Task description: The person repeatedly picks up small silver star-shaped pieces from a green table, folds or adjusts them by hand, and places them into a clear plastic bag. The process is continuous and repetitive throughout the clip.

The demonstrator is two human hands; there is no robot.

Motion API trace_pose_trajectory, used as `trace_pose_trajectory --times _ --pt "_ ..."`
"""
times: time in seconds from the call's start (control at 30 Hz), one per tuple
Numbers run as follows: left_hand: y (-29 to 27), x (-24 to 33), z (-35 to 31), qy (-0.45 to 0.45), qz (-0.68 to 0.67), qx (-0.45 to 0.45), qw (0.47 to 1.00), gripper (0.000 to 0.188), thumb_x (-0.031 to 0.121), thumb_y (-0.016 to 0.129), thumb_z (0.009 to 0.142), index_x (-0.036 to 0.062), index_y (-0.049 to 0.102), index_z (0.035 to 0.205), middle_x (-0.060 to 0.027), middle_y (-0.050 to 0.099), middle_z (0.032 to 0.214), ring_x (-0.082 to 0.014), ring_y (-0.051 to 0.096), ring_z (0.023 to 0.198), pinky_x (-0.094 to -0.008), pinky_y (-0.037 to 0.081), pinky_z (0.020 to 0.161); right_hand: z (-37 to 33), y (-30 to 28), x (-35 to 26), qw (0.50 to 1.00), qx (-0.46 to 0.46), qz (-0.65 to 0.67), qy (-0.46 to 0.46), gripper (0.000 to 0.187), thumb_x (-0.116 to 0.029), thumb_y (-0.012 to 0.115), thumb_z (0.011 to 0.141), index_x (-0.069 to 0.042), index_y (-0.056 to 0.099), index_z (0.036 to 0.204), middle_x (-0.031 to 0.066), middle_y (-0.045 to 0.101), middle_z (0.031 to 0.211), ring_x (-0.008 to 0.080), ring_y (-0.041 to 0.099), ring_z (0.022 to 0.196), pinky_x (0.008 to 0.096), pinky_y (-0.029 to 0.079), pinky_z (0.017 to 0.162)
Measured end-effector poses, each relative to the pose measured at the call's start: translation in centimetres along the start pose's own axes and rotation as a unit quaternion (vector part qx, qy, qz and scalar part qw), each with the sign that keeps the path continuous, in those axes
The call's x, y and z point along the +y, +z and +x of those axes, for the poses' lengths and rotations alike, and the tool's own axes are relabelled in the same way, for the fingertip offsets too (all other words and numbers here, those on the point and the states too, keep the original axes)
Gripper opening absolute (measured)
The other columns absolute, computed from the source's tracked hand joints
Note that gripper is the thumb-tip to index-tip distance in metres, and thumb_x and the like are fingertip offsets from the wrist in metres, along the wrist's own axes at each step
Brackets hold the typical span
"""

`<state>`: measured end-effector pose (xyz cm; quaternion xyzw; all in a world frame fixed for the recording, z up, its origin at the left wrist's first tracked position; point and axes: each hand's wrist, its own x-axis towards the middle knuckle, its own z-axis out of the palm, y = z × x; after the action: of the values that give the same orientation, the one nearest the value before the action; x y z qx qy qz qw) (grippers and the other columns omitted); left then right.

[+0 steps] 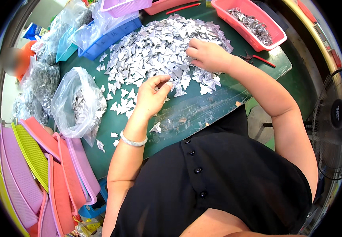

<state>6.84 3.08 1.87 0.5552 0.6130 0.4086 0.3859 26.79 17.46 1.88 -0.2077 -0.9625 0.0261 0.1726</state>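
Note:
A broad heap of small, flat, silver-grey metal pieces (147, 49) with pointed, winged outlines covers much of the green table (187, 114). My left hand (150, 96) is at the heap's near edge, its thumb and forefinger curled close together. A pale bangle (133, 139) circles that wrist. Over the right side of the heap, my right hand (208, 55) has its fingers bent inward against the pieces. What either hand's fingertips hold is too small or hidden to make out. Loose pieces lie left of my left hand, and one piece (156, 127) sits below it.
A clear plastic bag (66, 104) of similar pieces stands at left. Stacked coloured baskets (24, 170) fill the lower left. A blue bin (111, 37) and a pink basket (279, 39) of metal parts stand behind. Red-handled pliers (264, 61) lie right; a fan (331, 118) stands beyond.

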Motion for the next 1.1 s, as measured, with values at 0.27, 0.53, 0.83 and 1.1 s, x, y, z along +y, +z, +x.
trace_pose_trajectory --times 0.27,0.53,0.83,1.1 --pt "-0.3 -0.2 0.7 -0.105 -0.277 -0.035 0.955 0.029 0.018 0.049 0.088 0.0000 0.052 0.110 -0.0123 0.057 0.102 -0.0185 0.056 0.090 -0.0287 0.047 0.075 2.6 0.0 -0.6 0.828 0.159 0.490 0.222 0.022 -0.019 0.065 0.076 -0.003 0.055 0.087 0.0034 0.060 0.077 0.0123 0.056 0.063 0.0269 0.044 0.054" --pt "-1.1 -0.6 1.3 -0.098 -0.610 -0.052 0.785 0.037 0.030 0.032 0.093 0.0023 0.046 0.114 -0.0178 0.053 0.105 -0.0293 0.051 0.099 -0.0417 0.042 0.089 6.4 3.0 -7.3 0.352 0.168 0.858 0.335 0.011 -0.014 0.050 0.084 -0.004 0.053 0.088 0.0069 0.058 0.076 0.0160 0.055 0.067 0.0284 0.046 0.052" --pt "-2.4 -3.2 1.0 -0.062 -0.675 -0.066 0.732 0.041 0.033 0.031 0.092 0.0006 0.048 0.112 -0.0143 0.053 0.106 -0.0275 0.048 0.101 -0.0425 0.038 0.090 7.9 4.2 -8.6 0.345 0.155 0.867 0.323 0.013 -0.010 0.046 0.082 -0.002 0.047 0.092 0.0157 0.055 0.086 0.0266 0.055 0.071 0.0369 0.047 0.058" --pt "-2.3 -3.6 0.7 -0.075 -0.698 -0.040 0.711 0.043 0.034 0.034 0.092 0.0017 0.048 0.117 -0.0132 0.050 0.114 -0.0263 0.046 0.106 -0.0354 0.046 0.073 7.3 5.1 -7.3 0.294 0.075 0.916 0.264 0.019 -0.016 0.043 0.084 -0.001 0.047 0.095 0.0174 0.057 0.089 0.0280 0.055 0.062 0.0436 0.047 0.057"
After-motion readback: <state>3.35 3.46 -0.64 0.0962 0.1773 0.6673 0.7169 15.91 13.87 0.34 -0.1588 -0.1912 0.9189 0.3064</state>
